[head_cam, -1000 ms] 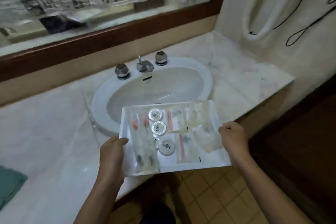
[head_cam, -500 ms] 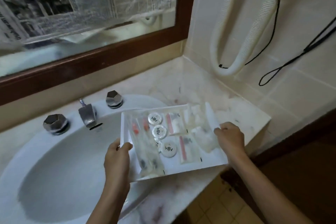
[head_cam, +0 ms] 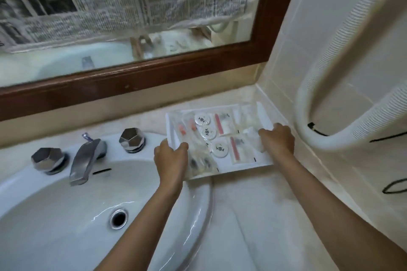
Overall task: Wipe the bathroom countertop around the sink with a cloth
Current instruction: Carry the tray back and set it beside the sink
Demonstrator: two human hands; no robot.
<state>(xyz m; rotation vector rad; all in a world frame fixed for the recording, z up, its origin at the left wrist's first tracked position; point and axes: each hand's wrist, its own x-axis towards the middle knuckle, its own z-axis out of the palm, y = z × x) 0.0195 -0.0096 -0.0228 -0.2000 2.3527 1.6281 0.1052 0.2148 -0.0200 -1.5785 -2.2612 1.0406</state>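
Note:
A white tray [head_cam: 263, 161] of wrapped toiletries and round white soaps sits in the back right corner of the marble countertop [head_cam: 259, 215], its near left corner over the sink's rim. My left hand [head_cam: 170, 158] grips the tray's left edge, thumb on top. My right hand [head_cam: 278, 138] grips its right edge. The white oval sink [head_cam: 198, 204] fills the lower left. No cloth is in view.
A chrome tap [head_cam: 84, 158] with two faceted knobs [head_cam: 47, 159] [head_cam: 131, 139] stands behind the basin. A wood-framed mirror [head_cam: 154, 75] runs along the back. On the tiled right wall hangs a white ribbed hose [head_cam: 326, 138] with black cables [head_cam: 387, 136].
Both hands have carried the tray from in front of the sink to the back right corner of the counter. The view has swung right and closer; the green cloth at left is out of frame.

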